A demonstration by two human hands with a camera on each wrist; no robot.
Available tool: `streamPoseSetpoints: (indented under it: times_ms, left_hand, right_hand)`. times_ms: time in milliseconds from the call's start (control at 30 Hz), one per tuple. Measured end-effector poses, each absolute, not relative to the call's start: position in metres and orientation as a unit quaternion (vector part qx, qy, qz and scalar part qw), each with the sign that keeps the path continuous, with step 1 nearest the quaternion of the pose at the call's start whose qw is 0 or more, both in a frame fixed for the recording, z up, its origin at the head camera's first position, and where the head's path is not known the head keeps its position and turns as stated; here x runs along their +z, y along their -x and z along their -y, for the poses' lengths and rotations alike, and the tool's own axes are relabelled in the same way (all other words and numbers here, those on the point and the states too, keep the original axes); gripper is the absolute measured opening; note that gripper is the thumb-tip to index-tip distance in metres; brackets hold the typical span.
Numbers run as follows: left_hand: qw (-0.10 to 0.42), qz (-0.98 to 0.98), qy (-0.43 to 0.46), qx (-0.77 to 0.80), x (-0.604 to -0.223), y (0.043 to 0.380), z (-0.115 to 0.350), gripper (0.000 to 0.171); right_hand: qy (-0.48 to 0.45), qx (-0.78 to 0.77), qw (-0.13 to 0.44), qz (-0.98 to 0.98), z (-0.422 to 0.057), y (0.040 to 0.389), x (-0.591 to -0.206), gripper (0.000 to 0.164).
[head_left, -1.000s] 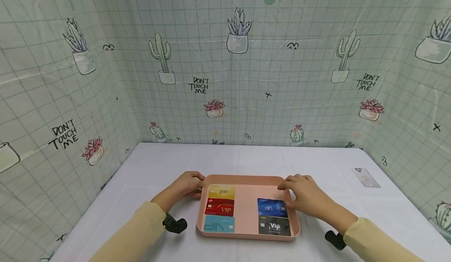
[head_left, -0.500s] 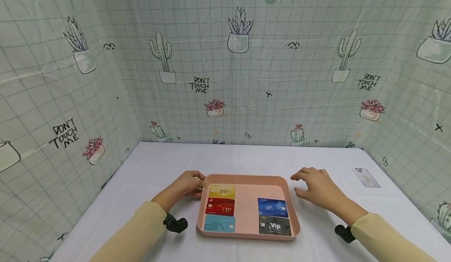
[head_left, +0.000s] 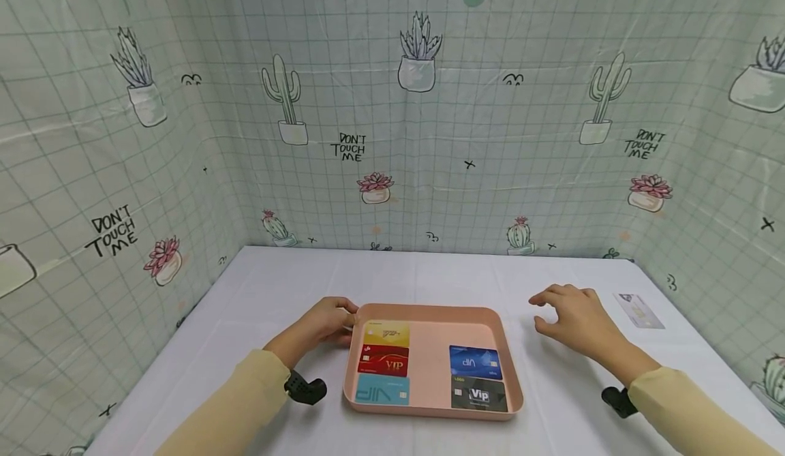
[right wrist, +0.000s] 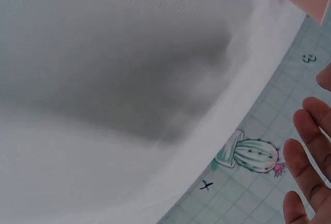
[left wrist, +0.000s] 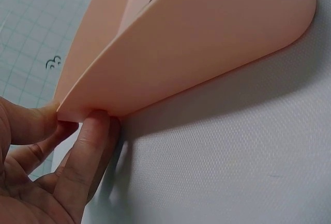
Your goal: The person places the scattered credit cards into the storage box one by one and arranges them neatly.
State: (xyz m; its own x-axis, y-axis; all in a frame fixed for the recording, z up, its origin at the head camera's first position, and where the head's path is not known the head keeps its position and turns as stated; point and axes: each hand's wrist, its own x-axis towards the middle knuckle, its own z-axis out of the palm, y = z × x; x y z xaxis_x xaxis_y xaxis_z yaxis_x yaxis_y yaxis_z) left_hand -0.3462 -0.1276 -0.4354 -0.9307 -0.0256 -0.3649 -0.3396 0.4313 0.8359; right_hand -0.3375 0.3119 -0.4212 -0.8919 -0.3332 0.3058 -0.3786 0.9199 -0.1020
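Note:
A shallow pink tray lies on the white table. At its back left corner, my left hand grips the outside, with fingertips against the wall and rim in the left wrist view. Inside on the left are a yellow card, a red VIP card and a light blue card. On the right side of the tray, a blue card sits above a black Vip card. My right hand hovers over the table right of the tray, fingers loosely bent and holding nothing.
A pale grey-lilac card lies on the white table at the far right, just beyond my right hand. A grid-patterned cloth with cactus drawings hangs around the back and sides.
My right hand has left the tray's right side and moved rightward toward the pale card on the table. My left hand stays at the tray's corner; the cards keep their places.

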Motion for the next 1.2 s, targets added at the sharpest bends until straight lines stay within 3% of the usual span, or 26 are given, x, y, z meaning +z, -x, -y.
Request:
streamPoseSetpoints:
  times_ms: [600, 1200]
  left_hand:
    - [0.151, -0.835, 0.116, 0.517, -0.437, 0.348, 0.125, 0.018]
    - [0.150, -0.833, 0.115, 0.520, -0.436, 0.347, 0.126, 0.016]
  right_hand:
    - [-0.115, 0.056, 0.124, 0.984, -0.368, 0.359, -0.429, 0.029]
    - [0.003, 0.104, 0.069, 0.992, -0.427, 0.358, -0.445, 0.048]
